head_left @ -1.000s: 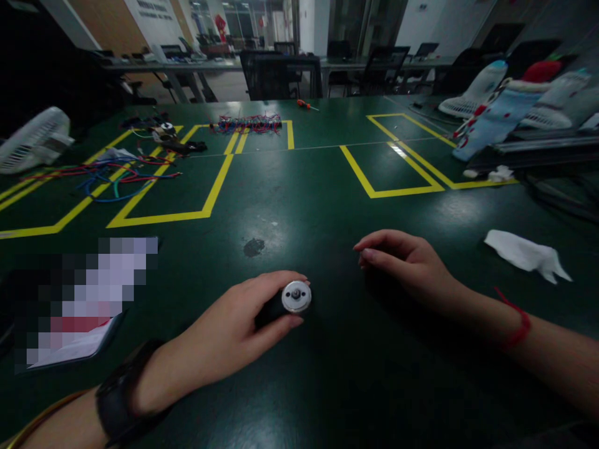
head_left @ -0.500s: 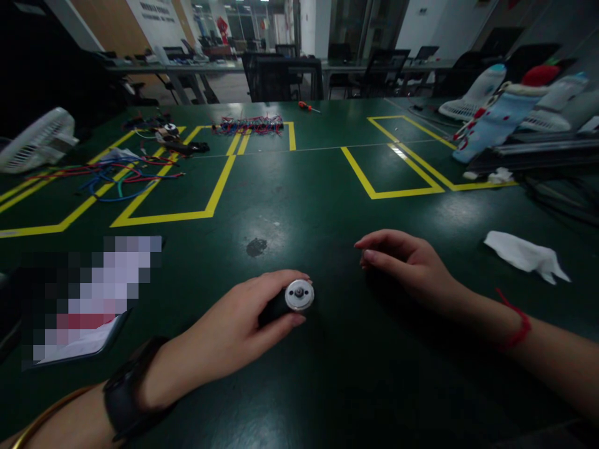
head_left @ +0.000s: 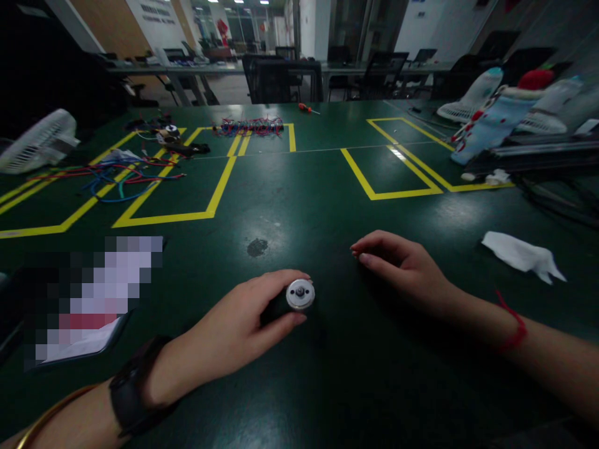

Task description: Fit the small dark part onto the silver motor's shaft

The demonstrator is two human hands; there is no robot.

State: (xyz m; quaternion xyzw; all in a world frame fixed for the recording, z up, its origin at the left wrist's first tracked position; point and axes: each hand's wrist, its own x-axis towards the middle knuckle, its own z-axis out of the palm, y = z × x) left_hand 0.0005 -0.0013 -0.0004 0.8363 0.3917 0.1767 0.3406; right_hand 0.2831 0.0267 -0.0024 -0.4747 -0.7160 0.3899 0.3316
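A small motor (head_left: 296,297), dark-bodied with a round silver end face, is gripped on the green table (head_left: 299,206) by the left hand (head_left: 234,330); its body is enclosed by the curled fingers and thumb, and the silver face is turned toward the right hand (head_left: 402,265). The motor lies low at the table's near middle, though whether it rests on the surface cannot be told. The right hand is laid palm down on the table just beyond and to the right of the motor, apart from it, with the fingers loosely bent and nothing seen in them. A black watch (head_left: 133,393) is worn on the left wrist and a red string (head_left: 512,324) on the right. A white cloth (head_left: 521,254) is seen to the right of the right hand, well apart. A dark stain (head_left: 256,247) is marked on the table beyond the motor. Coloured wires (head_left: 119,174) are spread at the far left among yellow tape lines (head_left: 215,193), and a white fan (head_left: 35,142) lies at the left edge.
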